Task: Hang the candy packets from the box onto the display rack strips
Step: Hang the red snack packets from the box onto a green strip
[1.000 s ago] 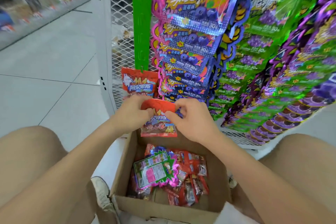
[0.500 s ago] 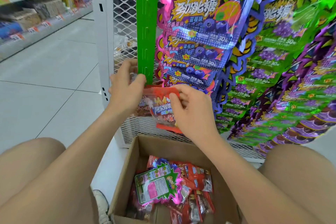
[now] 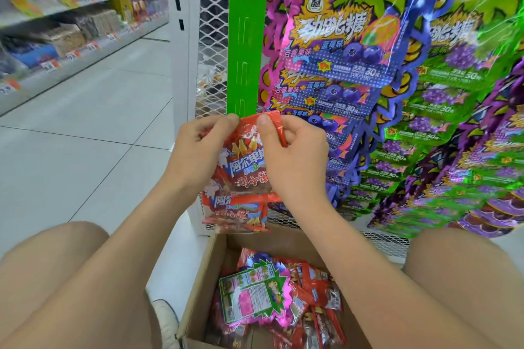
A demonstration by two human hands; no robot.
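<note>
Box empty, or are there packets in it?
Not empty: the cardboard box holds a heap of red packets with one green-and-pink packet on top.

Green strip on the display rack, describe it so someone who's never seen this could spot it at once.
Find the white mesh rack panel straight ahead. A flat, bright green strip runs down it, just left of the blue-and-purple candy packets. Unlike those crowded columns, it shows bare above the red packet held up to it.

Pale tiled floor [image 3: 85,136] — stocked shelves [image 3: 71,22] (price tags [image 3: 46,65] along edges) at left, brightly lit
</note>
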